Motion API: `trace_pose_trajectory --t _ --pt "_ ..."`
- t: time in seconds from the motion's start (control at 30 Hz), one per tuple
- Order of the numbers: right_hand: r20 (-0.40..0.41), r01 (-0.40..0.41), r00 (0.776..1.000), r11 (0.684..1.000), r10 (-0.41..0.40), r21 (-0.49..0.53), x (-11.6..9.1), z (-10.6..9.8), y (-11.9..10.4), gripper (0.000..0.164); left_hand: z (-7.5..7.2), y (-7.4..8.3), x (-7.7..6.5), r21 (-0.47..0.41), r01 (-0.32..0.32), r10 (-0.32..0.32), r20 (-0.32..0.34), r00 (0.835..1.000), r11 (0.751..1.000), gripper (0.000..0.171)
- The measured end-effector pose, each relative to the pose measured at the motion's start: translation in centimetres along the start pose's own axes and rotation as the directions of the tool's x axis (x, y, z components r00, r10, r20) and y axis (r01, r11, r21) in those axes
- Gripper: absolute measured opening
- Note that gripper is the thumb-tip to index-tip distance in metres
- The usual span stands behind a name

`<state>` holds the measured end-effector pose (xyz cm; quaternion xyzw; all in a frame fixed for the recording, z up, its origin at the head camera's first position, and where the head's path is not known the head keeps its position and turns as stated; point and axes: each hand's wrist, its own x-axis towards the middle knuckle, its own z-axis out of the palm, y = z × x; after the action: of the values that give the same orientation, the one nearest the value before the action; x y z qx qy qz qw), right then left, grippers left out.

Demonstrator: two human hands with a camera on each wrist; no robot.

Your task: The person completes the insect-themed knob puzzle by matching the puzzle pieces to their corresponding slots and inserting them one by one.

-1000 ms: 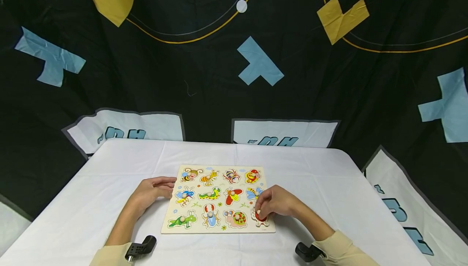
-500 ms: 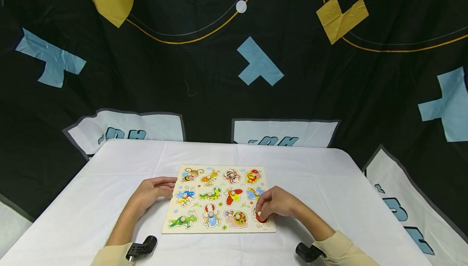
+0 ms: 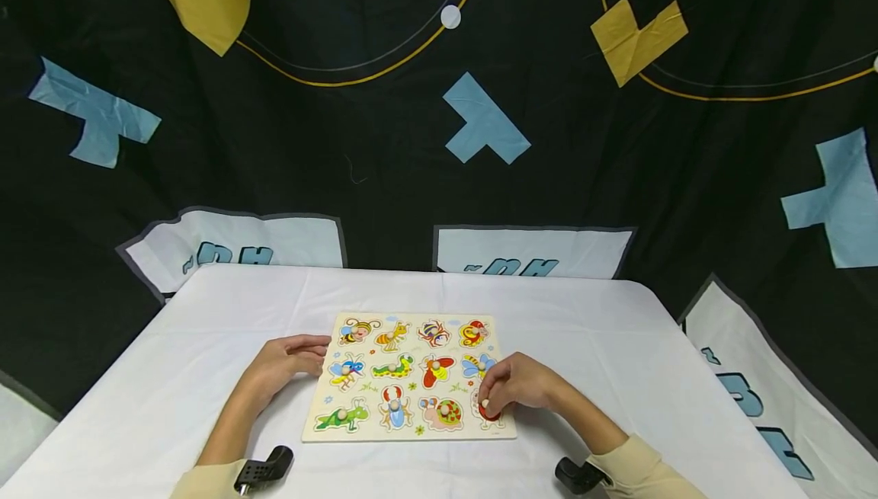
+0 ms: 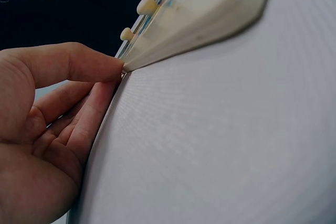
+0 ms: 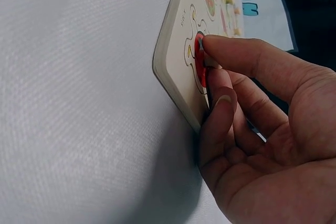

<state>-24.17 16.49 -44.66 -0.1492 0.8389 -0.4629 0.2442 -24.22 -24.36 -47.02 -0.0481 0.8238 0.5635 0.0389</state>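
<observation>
A wooden peg puzzle board [image 3: 473, 436] with brightly painted insect pieces lies on the white table. My right hand [image 3: 524, 385] pinches the knob of the red ladybug puzzle piece [image 3: 491, 414] at the board's near right corner. In the right wrist view, thumb and fingertips close round that knob, and the red piece [image 5: 199, 72] lies within its outline, partly hidden by the fingers. At the opposite side, my left hand [image 3: 284, 362] rests its extended fingers and thumb against the board's left edge. The left wrist view shows those fingertips touching the edge, below several round knobs [image 4: 147, 6].
White cloth [image 3: 590, 324] covers the table all round the board. Behind the far edge hangs a black backdrop [image 3: 357, 156] with blue and yellow shapes. Each wrist wears a small black camera mount, one on the left [image 3: 264, 470] and another on the right [image 3: 581, 475].
The ladybug piece has shifted slightly and now lies more in line with its outline, still pinched by the right hand. The left hand has stayed at the board's edge.
</observation>
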Motion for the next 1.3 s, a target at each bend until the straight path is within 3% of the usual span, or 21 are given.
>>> trace_pose_trajectory --t 0.93,1.13,1.3 --pt "0.007 0.052 0.999 0.999 -0.052 0.010 -0.26 0.17 -0.04 0.019 0.09 0.00 0.03 -0.008 0.036 -0.036 0.002 0.999 0.999 0.060" --pt "-0.002 0.058 0.998 0.998 -0.058 -0.014 -0.55 0.21 -0.29 0.017 -0.07 -0.15 0.26 -0.003 0.034 -0.034 0.020 0.999 0.999 0.063" --pt "-0.040 0.071 0.996 0.991 -0.077 -0.117 -0.87 0.04 -0.60 0.011 -0.13 0.02 0.26 0.034 0.016 -0.017 0.026 1.000 0.999 0.060"
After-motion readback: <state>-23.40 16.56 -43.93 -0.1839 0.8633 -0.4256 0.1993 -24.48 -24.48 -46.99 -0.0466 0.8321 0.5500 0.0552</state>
